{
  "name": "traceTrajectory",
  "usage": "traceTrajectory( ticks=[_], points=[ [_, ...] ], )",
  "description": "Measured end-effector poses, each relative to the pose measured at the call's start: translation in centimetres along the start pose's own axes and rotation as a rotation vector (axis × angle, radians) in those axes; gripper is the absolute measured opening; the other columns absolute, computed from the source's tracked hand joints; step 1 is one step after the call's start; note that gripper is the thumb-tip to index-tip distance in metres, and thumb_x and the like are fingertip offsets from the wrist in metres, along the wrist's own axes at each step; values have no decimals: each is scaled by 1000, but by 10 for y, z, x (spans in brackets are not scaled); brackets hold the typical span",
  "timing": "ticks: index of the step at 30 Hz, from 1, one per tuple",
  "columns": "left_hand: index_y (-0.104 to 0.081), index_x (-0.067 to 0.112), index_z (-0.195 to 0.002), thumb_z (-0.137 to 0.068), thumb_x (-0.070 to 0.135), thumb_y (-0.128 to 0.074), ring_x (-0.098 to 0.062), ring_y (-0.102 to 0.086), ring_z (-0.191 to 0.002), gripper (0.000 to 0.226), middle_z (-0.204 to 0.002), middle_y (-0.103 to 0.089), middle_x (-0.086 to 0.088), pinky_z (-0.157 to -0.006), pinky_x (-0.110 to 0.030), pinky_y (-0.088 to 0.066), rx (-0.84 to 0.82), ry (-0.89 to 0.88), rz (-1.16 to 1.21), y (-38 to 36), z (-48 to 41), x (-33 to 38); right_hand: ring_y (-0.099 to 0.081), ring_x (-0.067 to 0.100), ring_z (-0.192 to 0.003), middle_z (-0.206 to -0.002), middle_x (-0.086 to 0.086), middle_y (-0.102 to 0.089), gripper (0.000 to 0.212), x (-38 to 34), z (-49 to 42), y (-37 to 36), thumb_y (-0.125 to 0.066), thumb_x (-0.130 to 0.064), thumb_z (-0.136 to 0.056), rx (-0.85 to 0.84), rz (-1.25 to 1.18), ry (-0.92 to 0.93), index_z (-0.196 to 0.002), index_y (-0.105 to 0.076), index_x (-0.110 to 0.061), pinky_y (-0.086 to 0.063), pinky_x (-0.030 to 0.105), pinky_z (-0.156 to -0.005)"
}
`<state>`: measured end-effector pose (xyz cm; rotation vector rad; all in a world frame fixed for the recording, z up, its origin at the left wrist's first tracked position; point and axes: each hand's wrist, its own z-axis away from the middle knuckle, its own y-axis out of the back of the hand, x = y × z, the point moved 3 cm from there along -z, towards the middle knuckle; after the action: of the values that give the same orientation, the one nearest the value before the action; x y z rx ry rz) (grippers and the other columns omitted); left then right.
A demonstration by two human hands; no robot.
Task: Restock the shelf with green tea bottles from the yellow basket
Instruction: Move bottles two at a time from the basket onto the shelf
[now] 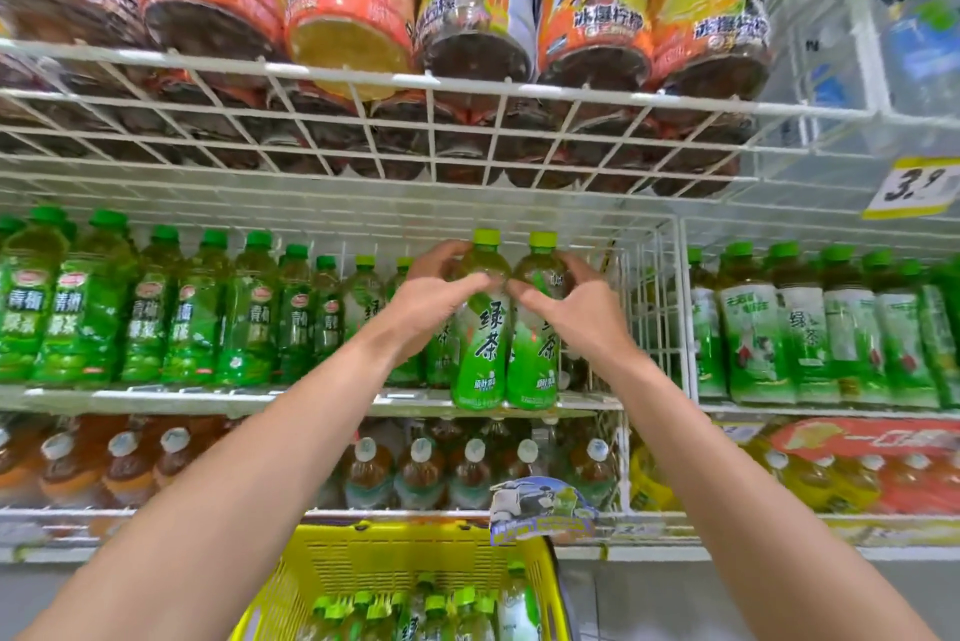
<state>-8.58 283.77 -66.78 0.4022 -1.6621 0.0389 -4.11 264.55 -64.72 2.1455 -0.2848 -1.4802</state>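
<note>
Two green tea bottles stand side by side at the front edge of the middle wire shelf [311, 399]. My left hand [434, 300] wraps the left bottle [480, 354] at its shoulder. My right hand [576, 308] grips the right bottle [535, 360] the same way. Both bottles are upright, with light green caps and green labels. Behind them more green tea bottles [363, 287] stand further back in the same bay. Low in the view, the yellow basket [395, 567] holds several more green tea bottles [436, 612].
Rows of darker green bottles [156, 308] fill the shelf to the left. A white wire divider [649, 308] closes the bay on the right, with other green bottles [810, 328] beyond. Brown drinks sit on the shelves above and below. A price tag [914, 186] hangs upper right.
</note>
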Motion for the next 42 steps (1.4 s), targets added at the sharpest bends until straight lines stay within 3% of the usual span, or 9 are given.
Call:
traceTrajectory(
  ticks=[2,5,9,12,16,20,27,30,42],
  points=[
    [-64,24,-127,-71,45,-89,-9,-68,-101,64,-119,-71,9,-73,-15,-51,-33,-5,-73,3,-8,1,-57,-5,-94,-113,-16,-57,56,5,-8,0,-81,-46,-82,-116,-7,-19,-130,-57,-32,-45,15,-83],
    [-64,21,-131,-55,57,-93,-15,-66,-110,89,-124,-67,10,-99,-32,-52,-91,39,-228,7,-21,8,-63,1,-102,-115,-18,-67,51,12,-18,5,-83,-55,-75,-186,1,-34,-120,-63,-41,-48,16,-84],
    [-71,37,-83,-59,36,-97,0,-70,-82,35,-79,-72,24,-76,-15,-52,-50,51,-229,-4,-39,10,-61,-4,-99,-108,-26,-64,51,18,-21,21,-87,-39,-77,-155,-39,-32,-121,-63,-35,-47,13,-90],
    [-74,26,-109,-48,58,-93,-11,-70,-96,71,-104,-74,12,-84,-24,-54,-14,-3,-230,-30,-54,10,-61,4,-112,-113,-25,-61,60,25,-33,41,-88,-44,-74,-123,35,-32,-126,-61,-32,-43,13,-91],
    [-68,22,-106,-62,36,-95,-14,-68,-91,53,-100,-71,8,-79,-32,-55,-55,-32,-148,-72,-74,11,-55,11,-107,-111,-11,-55,58,40,-54,68,-85,-34,-79,-96,290,-69,-129,-61,-19,-42,21,-90],
    [-51,35,-130,-66,31,-93,-14,-63,-106,76,-115,-62,8,-92,-40,-56,-142,-40,-141,-110,-89,-3,-66,23,-103,-98,-2,-63,40,75,-74,65,-84,-26,-78,-118,465,-147,-106,-60,-15,-43,24,-73],
    [-48,28,-143,-72,20,-90,-12,-61,-105,83,-124,-62,2,-82,-20,-47,-203,-5,-263,-134,-117,-35,-65,32,-108,-119,15,-65,58,125,-104,42,-79,-28,-86,-150,499,-236,-128,-46,-4,-55,39,-87],
    [-42,22,-150,-71,24,-92,-20,-57,-122,94,-140,-56,-3,-102,-33,-46,-248,55,-391,-138,-138,-41,-63,33,-111,-123,18,-63,57,136,-115,34,-76,-29,-87,-185,560,-230,-129,-47,-3,-50,31,-85],
    [-52,9,-123,-71,26,-91,-25,-59,-102,68,-115,-57,-9,-77,-33,-51,-339,67,-768,-157,-172,-33,-63,17,-84,-95,5,-69,35,148,-144,25,-81,-36,-83,-236,670,-356,-99,-64,-10,-44,24,-67]
  ],
)
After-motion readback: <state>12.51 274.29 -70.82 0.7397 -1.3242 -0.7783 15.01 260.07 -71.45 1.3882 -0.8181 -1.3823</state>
